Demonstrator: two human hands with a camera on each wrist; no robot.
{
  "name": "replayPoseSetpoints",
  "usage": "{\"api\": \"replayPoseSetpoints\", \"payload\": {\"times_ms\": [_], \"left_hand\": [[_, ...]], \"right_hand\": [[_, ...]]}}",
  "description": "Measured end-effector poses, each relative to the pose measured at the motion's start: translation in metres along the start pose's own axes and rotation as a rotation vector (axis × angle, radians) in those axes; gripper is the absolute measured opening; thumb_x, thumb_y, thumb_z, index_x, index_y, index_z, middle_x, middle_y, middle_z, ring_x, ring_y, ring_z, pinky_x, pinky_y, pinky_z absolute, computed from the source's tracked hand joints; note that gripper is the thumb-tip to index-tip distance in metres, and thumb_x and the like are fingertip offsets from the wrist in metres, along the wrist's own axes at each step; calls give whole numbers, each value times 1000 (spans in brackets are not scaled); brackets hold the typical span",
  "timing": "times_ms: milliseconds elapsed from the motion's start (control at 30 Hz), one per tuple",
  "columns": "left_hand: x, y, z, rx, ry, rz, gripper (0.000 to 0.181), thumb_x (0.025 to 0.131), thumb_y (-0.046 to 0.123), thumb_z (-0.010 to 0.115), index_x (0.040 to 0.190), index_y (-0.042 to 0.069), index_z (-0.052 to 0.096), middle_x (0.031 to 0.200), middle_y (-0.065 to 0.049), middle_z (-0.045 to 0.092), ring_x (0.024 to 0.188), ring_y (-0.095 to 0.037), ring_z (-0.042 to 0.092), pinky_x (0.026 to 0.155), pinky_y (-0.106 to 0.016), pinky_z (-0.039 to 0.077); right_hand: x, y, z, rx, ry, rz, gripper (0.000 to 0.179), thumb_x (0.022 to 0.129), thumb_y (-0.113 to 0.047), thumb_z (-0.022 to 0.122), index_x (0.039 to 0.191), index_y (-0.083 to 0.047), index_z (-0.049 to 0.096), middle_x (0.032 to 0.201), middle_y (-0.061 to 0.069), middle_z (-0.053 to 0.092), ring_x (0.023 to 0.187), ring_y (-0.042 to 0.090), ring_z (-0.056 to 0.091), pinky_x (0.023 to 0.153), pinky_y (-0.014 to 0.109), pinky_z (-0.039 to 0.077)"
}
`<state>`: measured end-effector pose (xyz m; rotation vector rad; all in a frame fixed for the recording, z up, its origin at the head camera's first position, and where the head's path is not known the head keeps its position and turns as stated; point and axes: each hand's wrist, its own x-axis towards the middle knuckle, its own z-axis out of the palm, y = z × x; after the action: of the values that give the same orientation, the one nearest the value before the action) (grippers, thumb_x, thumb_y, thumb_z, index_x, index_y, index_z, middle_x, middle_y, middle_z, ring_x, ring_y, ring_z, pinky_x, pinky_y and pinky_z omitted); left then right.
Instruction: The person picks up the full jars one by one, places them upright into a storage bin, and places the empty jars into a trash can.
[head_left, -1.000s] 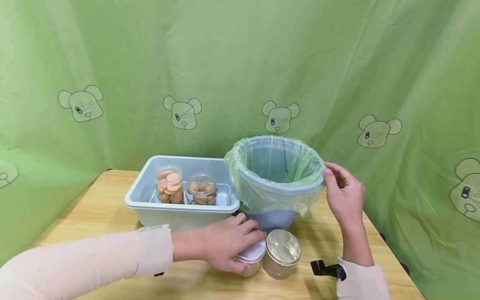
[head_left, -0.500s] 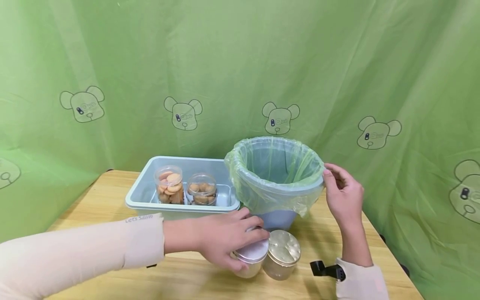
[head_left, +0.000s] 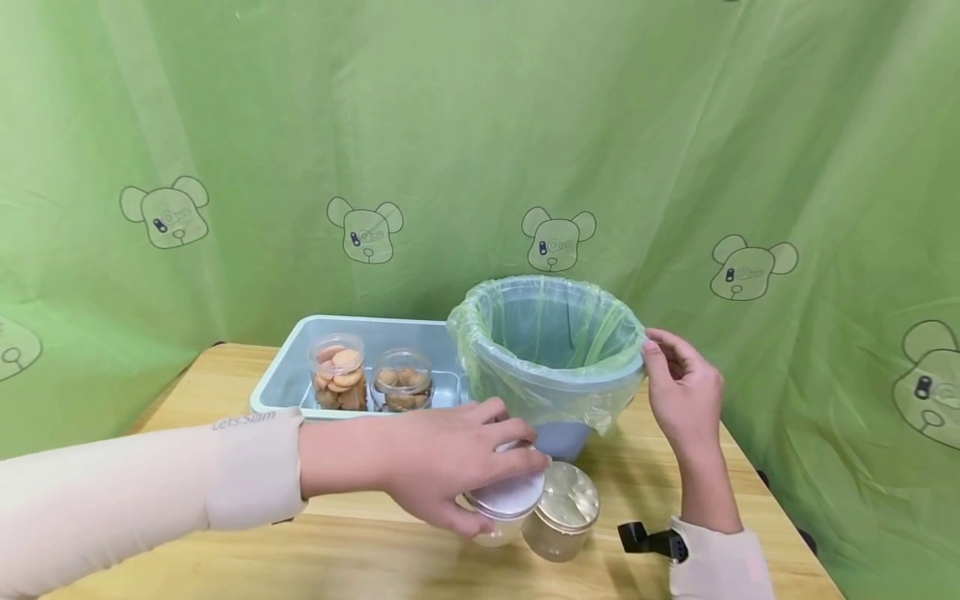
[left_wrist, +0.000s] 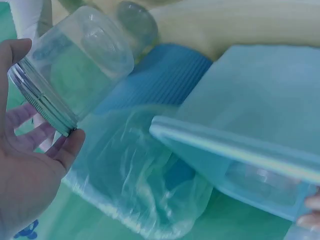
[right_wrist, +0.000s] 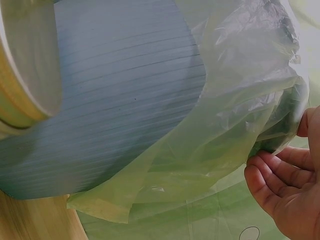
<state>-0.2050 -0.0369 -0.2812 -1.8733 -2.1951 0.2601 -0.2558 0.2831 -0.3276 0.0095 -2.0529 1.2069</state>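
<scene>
Trash bin (head_left: pixel 564 438) lined; plastic basin (head_left: pixel 405 332) already stocked.
The green liner (head_left: pixel 540 398) is pinched at the bin's right rim by the right hand (head_left: pixel 686 400). In the basin at left, a biscuit jar (head_left: pixel 339 379) and a shorter snack jar (head_left: pixel 403 383) are set upright. Outside it, near the bin, the silver-lidded jar (head_left: pixel 510 498) is gripped by its lid in the left hand (head_left: pixel 442 458), whether lifted cannot be told; the gold-lidded jar (head_left: pixel 566 504), just right, is left unheld.

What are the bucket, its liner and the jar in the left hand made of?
Blue bucket: probably matte plastic, evenly coloured and ribbed. Green liner: thin plastic film, crinkled and see-through. Jar: transparent, glossy, likely plastic, though possibly glass; its silvery, shiny lid looks metallic.
</scene>
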Motion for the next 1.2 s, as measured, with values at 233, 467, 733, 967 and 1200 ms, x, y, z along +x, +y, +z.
{"api": "replayPoseSetpoints", "payload": {"times_ms": [233,467,733,967,1200], "left_hand": [[-9,-10,-31,-96,-23,-37,75,93,53,66,152,14,43,145,-8,49,124,-23,45,102,-30,44],[-19,-21,-51,-142,20,-67,73,91,48,70,151,14,45,147,-7,48,129,-24,44,104,-34,45],[-36,-39,-80,-185,63,-150,72,90,41,72,151,12,48,147,-8,48,122,-23,44,95,-35,48],[-39,-60,-108,-176,91,-232,72,90,41,72,151,12,49,148,-8,49,118,-23,42,89,-34,47],[-25,-82,-123,-151,91,-276,70,90,40,70,150,11,50,146,-7,50,116,-24,41,89,-33,44]], "right_hand": [[0,1,2,0,-4,-2,32,103,-27,61,126,-6,72,91,-15,67,79,3,63,69,13,48],[-1,0,2,1,-5,17,33,103,-28,61,127,-7,72,93,-13,67,81,5,63,70,13,49],[0,0,2,-12,-7,26,34,104,-29,60,127,-8,72,94,-11,67,82,5,63,70,13,49],[0,2,1,-11,-24,36,35,104,-31,60,129,-10,71,95,-11,67,84,5,63,71,13,49],[1,1,0,0,-20,26,33,103,-28,61,128,-8,71,91,-17,66,81,2,62,69,12,48]]}}
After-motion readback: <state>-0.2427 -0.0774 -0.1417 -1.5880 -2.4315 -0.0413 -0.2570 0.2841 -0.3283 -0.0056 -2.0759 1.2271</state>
